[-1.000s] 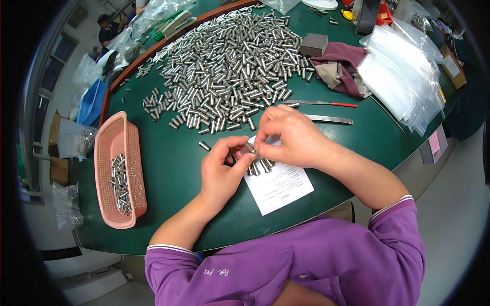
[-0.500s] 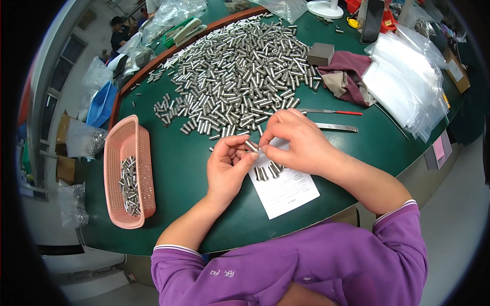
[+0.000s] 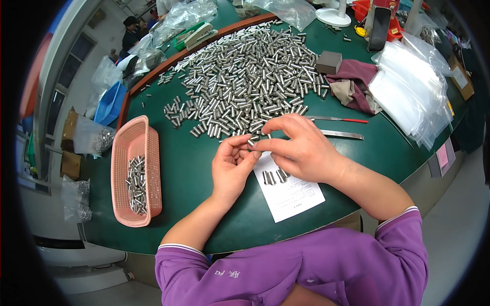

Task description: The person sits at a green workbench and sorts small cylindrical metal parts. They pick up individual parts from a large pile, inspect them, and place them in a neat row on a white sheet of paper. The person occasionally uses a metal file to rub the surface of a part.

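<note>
While fingertips meet, hands (image 3: 265, 153) cupped (palms inward).

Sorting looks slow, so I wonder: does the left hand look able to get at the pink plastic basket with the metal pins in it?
Probably yes. The pink plastic basket lies to the left of the left hand, with only bare green table between them, though its fingers seem busy at a small metal pin.
</note>
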Demonstrator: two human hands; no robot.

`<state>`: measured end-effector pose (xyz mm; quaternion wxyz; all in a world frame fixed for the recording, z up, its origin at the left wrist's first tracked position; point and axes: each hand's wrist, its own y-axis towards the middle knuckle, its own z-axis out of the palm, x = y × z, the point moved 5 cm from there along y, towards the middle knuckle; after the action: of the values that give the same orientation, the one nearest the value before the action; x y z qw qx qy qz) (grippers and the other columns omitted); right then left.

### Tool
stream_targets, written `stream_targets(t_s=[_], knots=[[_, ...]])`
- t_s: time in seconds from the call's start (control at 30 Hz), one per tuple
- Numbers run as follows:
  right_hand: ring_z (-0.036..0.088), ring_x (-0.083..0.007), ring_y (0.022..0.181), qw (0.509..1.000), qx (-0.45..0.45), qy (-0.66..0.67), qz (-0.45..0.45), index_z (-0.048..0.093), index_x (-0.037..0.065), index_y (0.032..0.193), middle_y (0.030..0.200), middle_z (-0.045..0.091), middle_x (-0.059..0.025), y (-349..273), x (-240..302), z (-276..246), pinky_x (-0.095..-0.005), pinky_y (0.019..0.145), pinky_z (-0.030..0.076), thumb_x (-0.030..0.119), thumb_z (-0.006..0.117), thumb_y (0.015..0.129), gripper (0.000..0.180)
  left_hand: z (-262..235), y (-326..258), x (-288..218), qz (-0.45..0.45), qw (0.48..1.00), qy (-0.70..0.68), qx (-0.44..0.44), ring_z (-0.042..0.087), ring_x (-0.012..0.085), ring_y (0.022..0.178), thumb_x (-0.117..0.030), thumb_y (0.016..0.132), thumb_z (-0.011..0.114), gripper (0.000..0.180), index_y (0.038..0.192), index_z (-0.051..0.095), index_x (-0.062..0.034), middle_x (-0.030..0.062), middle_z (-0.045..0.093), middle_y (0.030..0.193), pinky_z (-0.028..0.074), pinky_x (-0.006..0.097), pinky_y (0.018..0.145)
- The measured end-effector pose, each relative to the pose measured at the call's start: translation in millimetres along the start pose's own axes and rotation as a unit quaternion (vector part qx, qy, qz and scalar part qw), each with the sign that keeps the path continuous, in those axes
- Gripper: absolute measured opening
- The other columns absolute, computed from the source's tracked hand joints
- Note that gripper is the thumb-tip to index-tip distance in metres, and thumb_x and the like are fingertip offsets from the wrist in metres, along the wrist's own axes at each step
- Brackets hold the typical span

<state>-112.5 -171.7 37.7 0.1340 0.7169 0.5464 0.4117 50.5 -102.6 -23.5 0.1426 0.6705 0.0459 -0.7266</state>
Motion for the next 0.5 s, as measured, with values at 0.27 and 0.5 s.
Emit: stream_targets(t_s=[0.27,0.5], knots=[[0.055,-0.0280,0.113,0.998,-0.010,-0.070,0.003,0.067,0.013,0.099,0.114,0.058,-0.0059,-1.9,-4.4,-3.3,-0.0422,0.093,0.044,0.005,0.068,0.073,0.027,-1.5,-1.5,-5.9,0.020,1.000,0.017,-0.014,0.060,0.0076,0.087,0.005,0.088,0.068,0.035,0.119,0.054,-0.0011,0.0038,0.064,0.100,0.049,0.021,0.079],[0.055,-0.0282,0.113,0.998,-0.012,-0.064,-0.007,0.067,0.013,0.101,0.114,0.058,-0.0071,-0.9,-2.4,-2.9,-0.0419,0.092,0.045,0.004,0.068,0.072,0.031,-3.3,-0.7,-5.3,0.039,0.999,0.011,-0.019,0.060,0.0081,0.088,0.006,0.088,0.068,0.036,0.120,0.054,-0.0016,0.0047,0.064,0.102,0.050,0.021,0.080]])
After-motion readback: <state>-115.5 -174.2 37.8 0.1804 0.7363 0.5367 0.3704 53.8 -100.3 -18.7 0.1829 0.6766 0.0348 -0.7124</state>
